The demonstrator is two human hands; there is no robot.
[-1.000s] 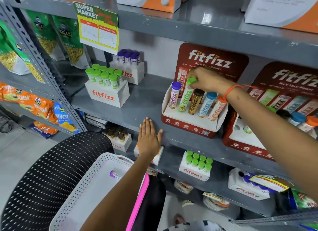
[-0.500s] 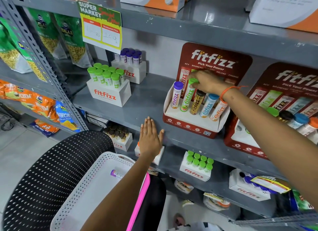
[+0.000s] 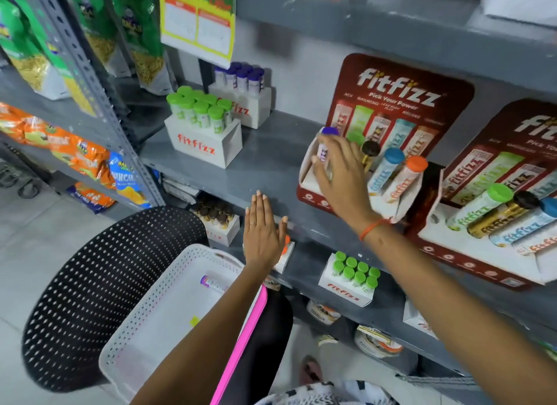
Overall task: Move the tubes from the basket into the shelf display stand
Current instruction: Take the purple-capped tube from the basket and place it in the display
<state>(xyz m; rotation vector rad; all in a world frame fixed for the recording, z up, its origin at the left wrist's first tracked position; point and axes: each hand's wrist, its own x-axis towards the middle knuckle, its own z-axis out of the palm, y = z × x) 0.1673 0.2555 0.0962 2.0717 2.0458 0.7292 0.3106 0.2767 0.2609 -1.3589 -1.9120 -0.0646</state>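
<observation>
The red and white Fitfizz display stand (image 3: 308,195) sits on the grey shelf (image 3: 265,163). It holds a purple-capped tube (image 3: 329,131), a green-capped tube (image 3: 356,138), a dark gold tube (image 3: 370,150), a blue-capped tube (image 3: 388,166) and an orange-capped tube (image 3: 407,178). My right hand (image 3: 340,172) hovers in front of the purple and green tubes, fingers spread, holding nothing. My left hand (image 3: 262,236) lies flat and open on the shelf's front edge. Below it, the white perforated basket (image 3: 141,323) holds one purple-capped tube (image 3: 214,284).
The basket rests on a black perforated seat (image 3: 84,284). A second Fitfizz stand (image 3: 482,263) with several tubes is to the right. White boxes of green-capped (image 3: 202,133) and purple-capped tubes (image 3: 244,97) stand at the left. Snack bags (image 3: 75,157) hang on the neighbouring rack.
My right hand let go of the green tube's cap and slid down and left, now spread in front of the purple tube. My left hand stayed on the shelf edge.
</observation>
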